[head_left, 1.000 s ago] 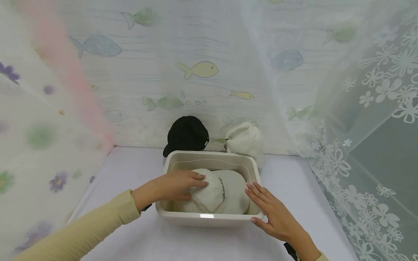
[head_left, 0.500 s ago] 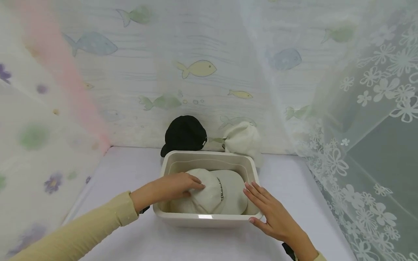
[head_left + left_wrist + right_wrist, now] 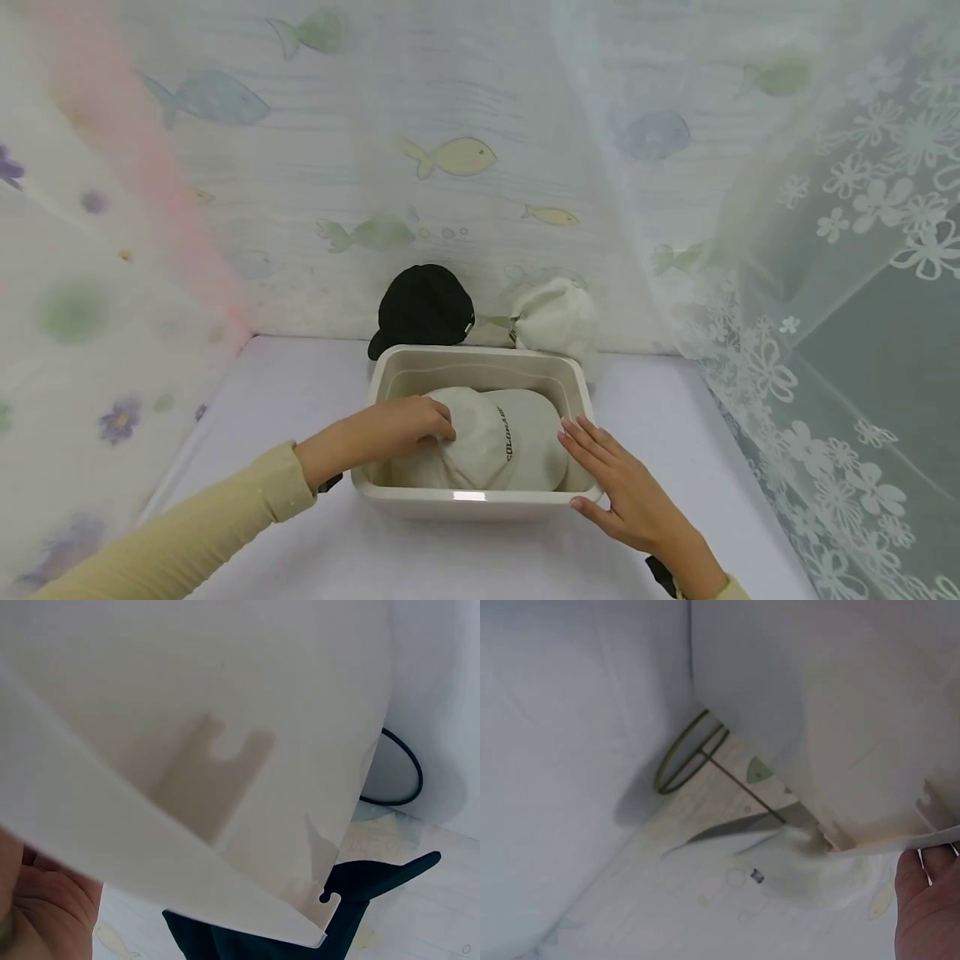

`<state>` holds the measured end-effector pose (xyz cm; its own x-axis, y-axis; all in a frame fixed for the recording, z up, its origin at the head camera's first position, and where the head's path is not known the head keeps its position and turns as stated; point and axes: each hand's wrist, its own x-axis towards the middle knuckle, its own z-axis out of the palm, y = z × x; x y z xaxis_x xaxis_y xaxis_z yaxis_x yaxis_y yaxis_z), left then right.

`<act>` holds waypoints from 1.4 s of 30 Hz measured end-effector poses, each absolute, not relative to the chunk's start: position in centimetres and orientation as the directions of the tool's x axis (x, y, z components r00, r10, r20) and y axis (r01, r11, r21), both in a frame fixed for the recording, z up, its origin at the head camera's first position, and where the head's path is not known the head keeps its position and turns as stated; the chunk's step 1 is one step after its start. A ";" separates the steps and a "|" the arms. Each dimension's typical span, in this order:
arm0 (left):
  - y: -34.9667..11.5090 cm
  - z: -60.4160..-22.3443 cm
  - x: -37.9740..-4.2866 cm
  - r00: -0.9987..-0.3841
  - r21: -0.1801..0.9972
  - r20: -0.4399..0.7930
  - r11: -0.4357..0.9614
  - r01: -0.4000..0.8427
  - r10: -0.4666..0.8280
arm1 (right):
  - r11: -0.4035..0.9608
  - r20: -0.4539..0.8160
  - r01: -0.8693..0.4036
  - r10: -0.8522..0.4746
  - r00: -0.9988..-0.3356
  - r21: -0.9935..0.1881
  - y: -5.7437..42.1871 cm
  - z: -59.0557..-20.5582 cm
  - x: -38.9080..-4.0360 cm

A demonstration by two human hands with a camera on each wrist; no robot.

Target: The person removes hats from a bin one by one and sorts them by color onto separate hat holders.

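An off-white baseball cap (image 3: 477, 433) with dark lettering lies in the plastic bin (image 3: 408, 493), its brim toward the right. My left hand (image 3: 393, 429) reaches over the bin's left side, its curled fingers pinching the back of the cap's crown; the fingertips are partly hidden. With straight fingers, my right hand (image 3: 636, 485) rests against the bin's right rim, thumb near the front corner. The left wrist view shows the bin's outer wall (image 3: 315, 667) and part of the left palm (image 3: 52, 915). In the right wrist view, the right hand (image 3: 934, 911) touches the rim.
Behind the bin are a black cap (image 3: 425, 307) and a second off-white cap (image 3: 557, 317). A thin ring-based stand (image 3: 694, 754) stands below that pale cap. Printed curtains surround the white-covered table (image 3: 300, 375).
My left hand has drawn slightly back to the left across the cap's crown, and its fingers have curled in. The right hand stays on the bin's rim.
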<state>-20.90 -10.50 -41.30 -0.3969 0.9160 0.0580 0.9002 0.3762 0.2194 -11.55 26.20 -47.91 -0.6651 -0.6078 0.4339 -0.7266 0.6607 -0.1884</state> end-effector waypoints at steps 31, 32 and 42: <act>-11.3 -37.9 -21.2 -0.333 0.105 0.320 0.316 0.943 0.887 | 0.642 0.464 -0.746 -0.614 -0.638 -0.177 26.3 -48.1 -11.9; -11.3 -37.7 -21.3 -0.333 0.103 0.324 0.316 0.943 0.886 | 0.640 0.468 -0.748 -0.614 -0.636 -0.176 26.3 -48.1 -11.9; -11.6 -36.2 -21.3 -0.347 0.117 0.404 0.328 0.937 0.846 | 0.635 0.490 -0.750 -0.603 -0.630 -0.183 26.3 -48.6 -11.7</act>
